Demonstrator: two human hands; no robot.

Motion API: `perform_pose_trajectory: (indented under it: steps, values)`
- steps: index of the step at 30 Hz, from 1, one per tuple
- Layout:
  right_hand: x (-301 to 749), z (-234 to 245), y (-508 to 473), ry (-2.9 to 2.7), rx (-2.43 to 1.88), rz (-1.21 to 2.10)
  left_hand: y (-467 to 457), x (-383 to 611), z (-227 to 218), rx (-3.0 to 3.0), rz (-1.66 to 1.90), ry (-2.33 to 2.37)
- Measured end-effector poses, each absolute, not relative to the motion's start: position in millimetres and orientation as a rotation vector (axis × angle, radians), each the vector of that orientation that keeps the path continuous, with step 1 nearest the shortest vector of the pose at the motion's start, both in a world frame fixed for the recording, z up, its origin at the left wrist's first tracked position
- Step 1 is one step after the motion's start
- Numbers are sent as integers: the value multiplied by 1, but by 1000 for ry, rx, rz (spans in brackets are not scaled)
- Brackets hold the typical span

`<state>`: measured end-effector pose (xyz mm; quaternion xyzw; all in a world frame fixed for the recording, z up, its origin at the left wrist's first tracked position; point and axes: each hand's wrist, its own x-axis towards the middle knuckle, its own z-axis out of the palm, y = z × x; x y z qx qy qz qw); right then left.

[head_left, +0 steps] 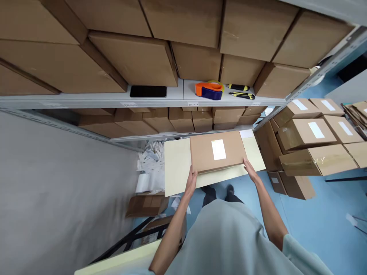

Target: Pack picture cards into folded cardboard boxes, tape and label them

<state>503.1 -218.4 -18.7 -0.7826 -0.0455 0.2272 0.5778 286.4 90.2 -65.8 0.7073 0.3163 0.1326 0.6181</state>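
Observation:
A long brown cardboard box (203,154) with a white label (218,149) on top lies over a pale yellow board (177,168). My left hand (190,182) grips its near left corner, thumb against the side. At the near right corner, my right hand (250,169) holds the box by its edge, fingers partly hidden. Beyond the box's far right corner a small white paper (246,133) lies on the board.
Shelves ahead hold many cardboard boxes (134,57). On the shelf edge sit a black phone (148,91), an orange and blue tape dispenser (209,90) and yellow-black cutters (242,95). Labelled boxes (306,133) are stacked right; paper scraps (153,158) pile at left.

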Motion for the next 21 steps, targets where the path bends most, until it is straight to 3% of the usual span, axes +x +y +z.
perform_pose_trajectory:
  steps: [9,15,21]
  values:
    - [446,60,-276,-365,-1673,225,31,254,12,1631,588,734]
    - [374,33,-412,-228,-1657,147,-79,250,30,1743,606,682]
    - [288,-14,-581,124,-1526,52,-224,265,13,1860,259,481]
